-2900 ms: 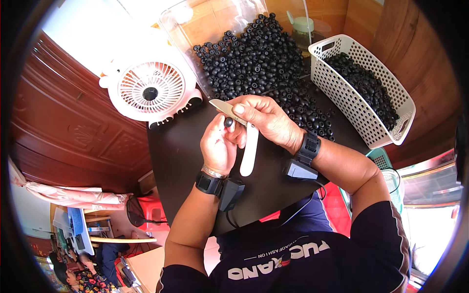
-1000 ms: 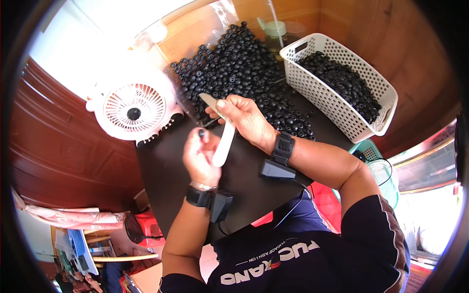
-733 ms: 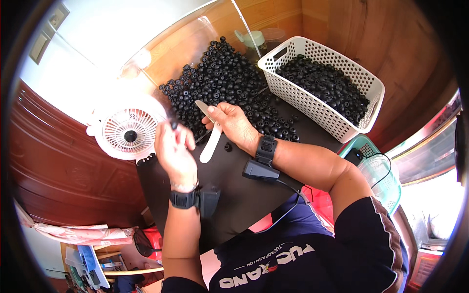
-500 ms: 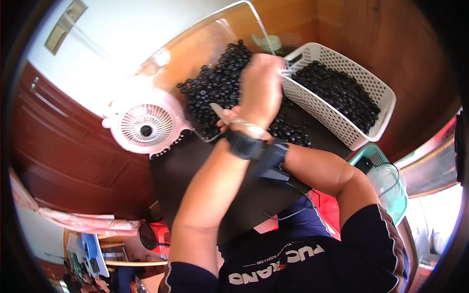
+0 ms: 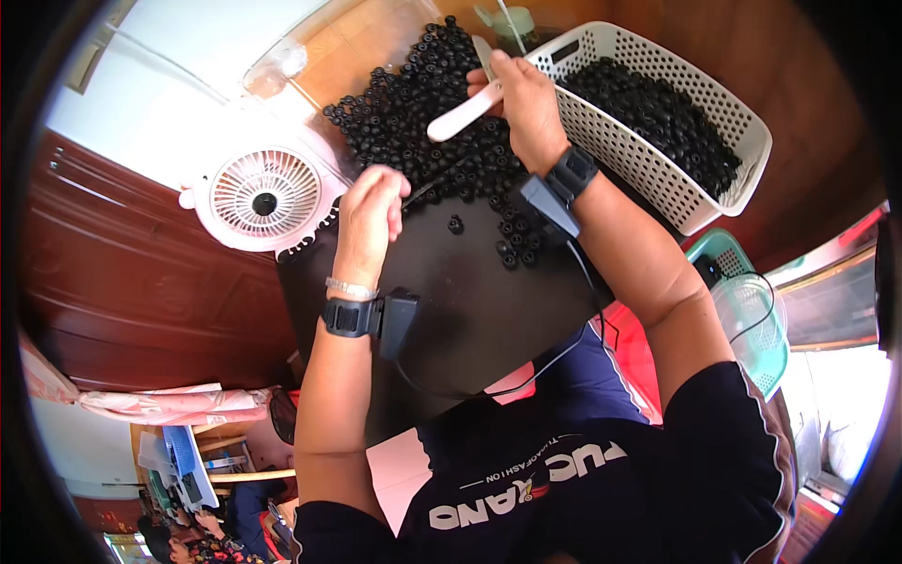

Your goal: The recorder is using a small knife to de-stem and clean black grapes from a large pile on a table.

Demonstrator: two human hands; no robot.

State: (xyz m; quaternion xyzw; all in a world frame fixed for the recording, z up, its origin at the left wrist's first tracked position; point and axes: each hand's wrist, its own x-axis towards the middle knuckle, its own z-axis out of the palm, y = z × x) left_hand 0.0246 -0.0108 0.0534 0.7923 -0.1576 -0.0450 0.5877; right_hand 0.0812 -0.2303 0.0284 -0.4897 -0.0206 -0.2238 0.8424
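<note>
My right hand (image 5: pixel 534 99) is closed around a pale-handled knife (image 5: pixel 462 115), its white rounded end sticking out toward the lower left. Behind the fingers a narrow blade-like part shows; its exact shape is partly hidden. My left hand (image 5: pixel 373 209) hovers left of the pile with fingers curled in; whatever it may hold is hidden. A thin dark line runs from near its fingertips toward the pile. Many small round black pieces (image 5: pixel 399 122), some with ring-like ends, lie heaped beyond my hands. A few loose ones (image 5: pixel 456 225) sit nearer on the dark tabletop (image 5: pixel 451 301).
At the right stands a white perforated basket (image 5: pixel 639 155) filled with similar black pieces. A pink fan (image 5: pixel 266 202) is on the left. A green-lidded container (image 5: pixel 512 23) stands behind; a green basket (image 5: pixel 728 249) is at the right. Cables hang from both wrist devices.
My crossed forearms have come apart: the left hand moved left and nearer, the right hand to the right of the pile. The pale knife handle is now visible in my right hand.
</note>
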